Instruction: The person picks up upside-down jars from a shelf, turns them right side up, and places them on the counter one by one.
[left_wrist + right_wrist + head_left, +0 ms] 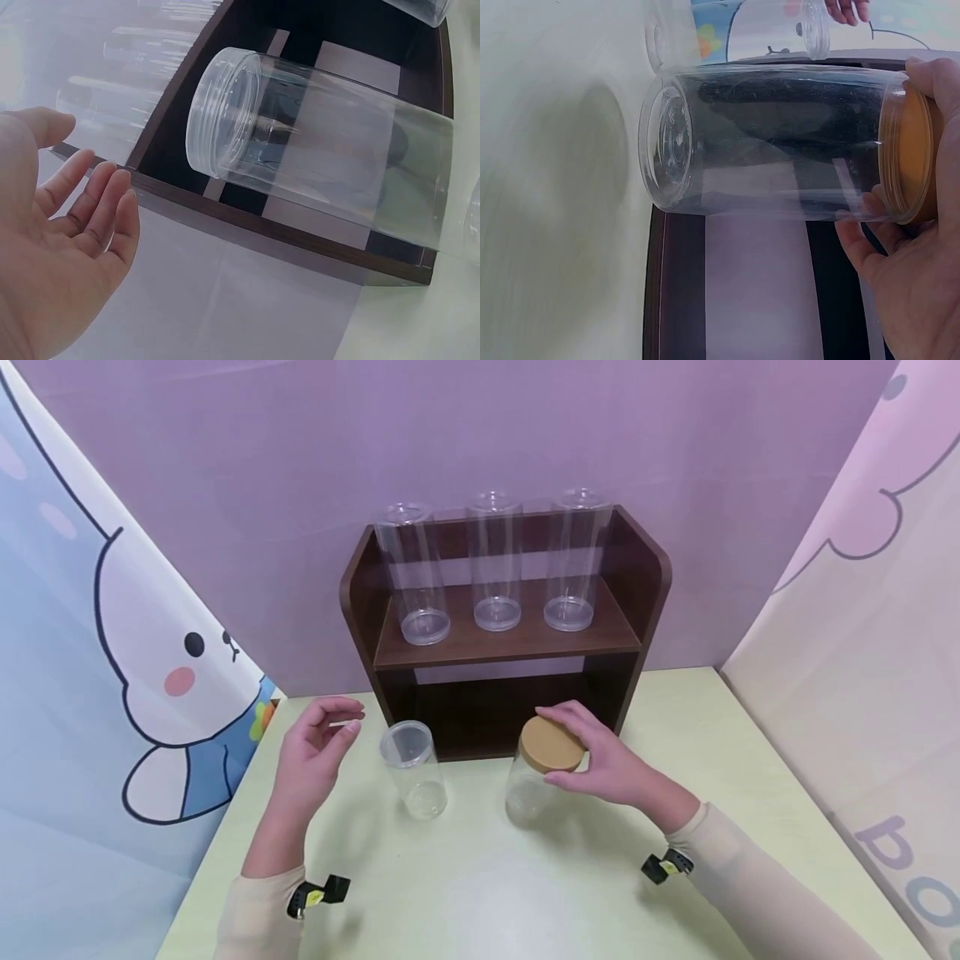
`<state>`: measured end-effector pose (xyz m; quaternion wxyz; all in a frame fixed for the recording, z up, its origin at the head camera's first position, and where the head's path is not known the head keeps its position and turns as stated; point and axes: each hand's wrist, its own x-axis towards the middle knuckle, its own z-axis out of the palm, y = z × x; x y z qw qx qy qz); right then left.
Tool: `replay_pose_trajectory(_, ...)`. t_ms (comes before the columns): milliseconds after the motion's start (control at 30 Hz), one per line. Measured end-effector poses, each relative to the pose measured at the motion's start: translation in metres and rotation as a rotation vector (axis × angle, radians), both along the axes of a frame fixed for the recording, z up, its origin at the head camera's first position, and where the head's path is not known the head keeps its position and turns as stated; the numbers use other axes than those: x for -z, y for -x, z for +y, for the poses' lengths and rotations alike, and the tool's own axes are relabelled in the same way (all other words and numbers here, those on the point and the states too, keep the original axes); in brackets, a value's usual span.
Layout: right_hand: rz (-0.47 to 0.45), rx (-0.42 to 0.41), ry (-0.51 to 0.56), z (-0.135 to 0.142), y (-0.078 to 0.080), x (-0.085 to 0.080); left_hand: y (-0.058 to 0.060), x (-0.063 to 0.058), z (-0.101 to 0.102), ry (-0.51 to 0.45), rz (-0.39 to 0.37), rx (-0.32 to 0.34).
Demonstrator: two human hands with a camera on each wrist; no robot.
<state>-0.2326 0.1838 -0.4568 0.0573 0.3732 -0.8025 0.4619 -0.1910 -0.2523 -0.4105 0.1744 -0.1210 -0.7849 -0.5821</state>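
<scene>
My right hand [600, 760] grips a clear jar [780, 142] by its gold-brown lid [552, 744], thumb and fingers at opposite sides of the rim. The jar's base is close over the tabletop in front of the shelf. To its left stands another clear jar [420, 777] with a translucent top [225, 112], upright on the table. My left hand [311, 760] hovers left of that jar, apart from it, with fingers loosely bent and nothing between them. The palm of the left hand [75, 247] shows in the left wrist view.
A dark brown two-tier shelf [510, 647] stands at the back of the pale table [480, 893]. Its upper tier carries three tall clear jars: left [424, 627], middle [497, 612] and right [568, 612]. Fabric [262, 443] hangs behind and at both sides.
</scene>
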Motion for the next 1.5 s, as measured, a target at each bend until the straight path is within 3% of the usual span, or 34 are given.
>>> replay_pose_trajectory(567, -0.008, -0.03, -0.066, -0.032, 0.014, -0.007, 0.001, 0.002, -0.001, 0.015, -0.02, -0.005)
replay_pose_trajectory(1100, -0.019, -0.085, -0.137, -0.068, 0.033, -0.002, 0.0, 0.0, 0.001, 0.003, -0.029, -0.005)
replay_pose_trajectory(1500, 0.001, -0.109, -0.154, -0.085, 0.039, 0.0, 0.002, -0.001, 0.001, 0.01, -0.025, -0.006)
